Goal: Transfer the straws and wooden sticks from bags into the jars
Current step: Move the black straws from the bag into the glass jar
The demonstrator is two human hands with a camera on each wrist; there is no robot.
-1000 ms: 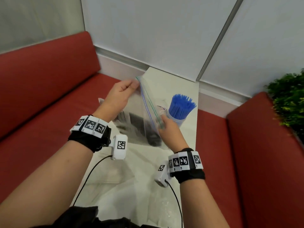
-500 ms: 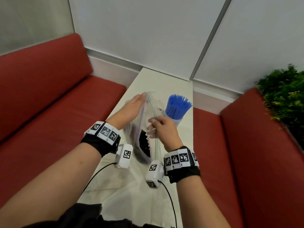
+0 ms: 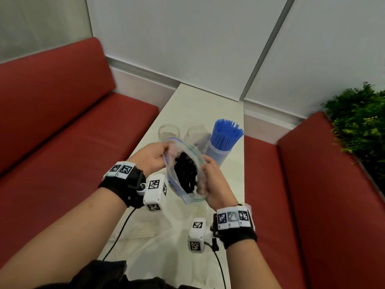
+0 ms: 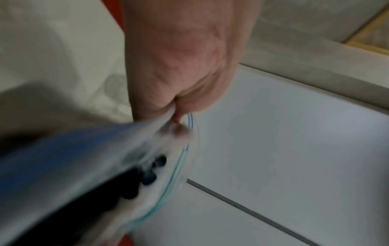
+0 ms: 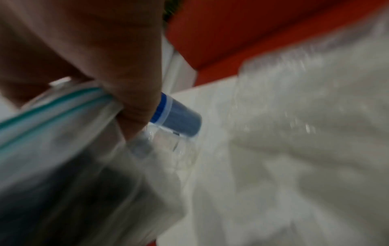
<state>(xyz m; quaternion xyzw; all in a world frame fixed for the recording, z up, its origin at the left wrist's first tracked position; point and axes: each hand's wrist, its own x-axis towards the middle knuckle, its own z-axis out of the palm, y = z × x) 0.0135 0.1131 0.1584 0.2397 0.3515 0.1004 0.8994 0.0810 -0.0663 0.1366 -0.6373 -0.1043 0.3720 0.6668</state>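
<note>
A clear zip bag of black straws hangs above the white table, its mouth pulled open towards me. My left hand pinches the bag's left rim, and my right hand grips its right rim. In the left wrist view my left hand pinches the zip edge of the bag, with the black straws showing inside. In the right wrist view my right hand holds the bag's zip edge. Behind stand two empty glass jars and a jar of blue straws.
The narrow white table runs between two red benches. Crumpled clear bags lie on the table near me. A green plant is at the right. The blue-straw jar shows just past my right hand.
The bag went from flat and raised to lowered, with its mouth spread wide between both hands. Both hands came down and closer together, uncovering the two empty jars.
</note>
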